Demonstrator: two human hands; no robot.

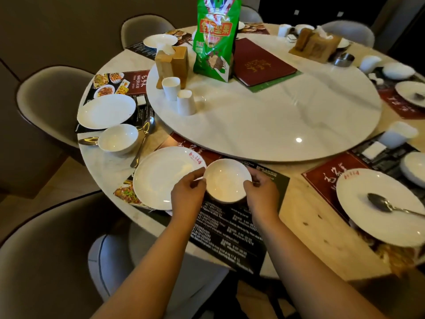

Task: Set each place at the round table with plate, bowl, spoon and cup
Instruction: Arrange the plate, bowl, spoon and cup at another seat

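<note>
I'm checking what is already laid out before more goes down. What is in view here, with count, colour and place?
bowl: one, white, held over the near placemat
near plate: one, white with red mark, left of the held bowl
second bowl: one, white, table's left edge
loose spoons: two, metal, beside the second bowl
left plate: one, white, left place
right plate: one, white, a spoon lying on it
paper cups: two, white, on the turntable
snack bag: one, green, upright on the turntable
menu: one, dark red, on the turntable
tissue boxes: two, wooden, on the turntable
far places: blurred white dishes and cups
left hand: on the held bowl's left rim
right hand: on its right rim
</note>
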